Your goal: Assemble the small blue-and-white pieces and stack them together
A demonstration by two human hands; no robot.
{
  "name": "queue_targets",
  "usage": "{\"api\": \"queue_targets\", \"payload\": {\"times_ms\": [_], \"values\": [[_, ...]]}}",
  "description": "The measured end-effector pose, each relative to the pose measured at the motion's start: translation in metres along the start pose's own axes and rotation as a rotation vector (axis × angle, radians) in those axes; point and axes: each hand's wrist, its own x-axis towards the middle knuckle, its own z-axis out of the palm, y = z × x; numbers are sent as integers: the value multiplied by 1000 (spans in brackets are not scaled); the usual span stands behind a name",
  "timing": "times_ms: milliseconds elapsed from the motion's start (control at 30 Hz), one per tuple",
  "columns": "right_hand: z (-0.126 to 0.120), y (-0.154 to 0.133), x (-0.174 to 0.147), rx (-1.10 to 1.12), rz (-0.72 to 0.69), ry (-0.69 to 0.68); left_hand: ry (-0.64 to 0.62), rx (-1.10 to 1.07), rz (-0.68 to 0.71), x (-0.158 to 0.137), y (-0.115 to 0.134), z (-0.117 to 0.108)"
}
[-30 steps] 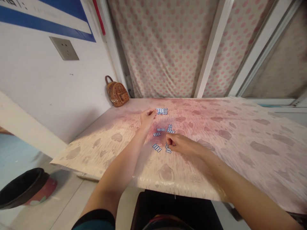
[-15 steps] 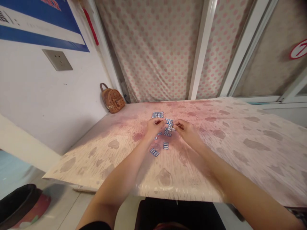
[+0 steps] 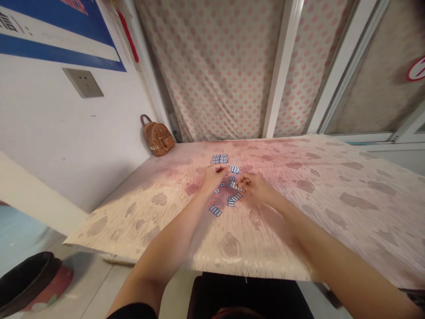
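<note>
Blue edging and pale bars mark a flat piece [image 3: 235, 169] at the tips of the left hand [image 3: 213, 176], whose thumb and forefinger are drawn together and look pinched on its left end. Its long axis runs roughly side to side, leading away from those fingers toward the right. Coming in from the other side is the right hand [image 3: 255, 185], a little nearer the person, its fingers curled close at the right edge of a cluster [image 3: 235, 184] of like pieces; whether they grip one, I cannot tell. That cluster lies just left of the right fingers and on the person's side of the pinched piece, so the right hand is the nearer to it.

Closer still to the person, a small group [image 3: 233, 200] lies at an angle, and a slanted piece [image 3: 215, 210] rests well apart from the fingers. Beyond the left fingers sits a block [image 3: 220, 158], its thin bars in compact rows. The pieces look stiff and flat, though their material is too small to make out.

Beneath them, the desk [image 3: 299, 239] wears a streaked cream cover with grey-brown blotches, faintly glossy at the front edge. At its far left corner slumps a rounded brown bag [image 3: 158, 138], leather-like and loop-handled.
</note>
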Motion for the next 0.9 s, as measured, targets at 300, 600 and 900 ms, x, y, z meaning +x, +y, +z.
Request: {"api": "queue_targets", "payload": {"times_ms": [300,600,900], "values": [[-10,-16,-6,-181,-52,401,-80,8,-12,-6,2,9],[-9,-27,-8,-327,41,439,-91,-12,-13,-9,2,14],[-9,-25,-8,-356,17,439,-124,1,10,-11,6,17]]}}
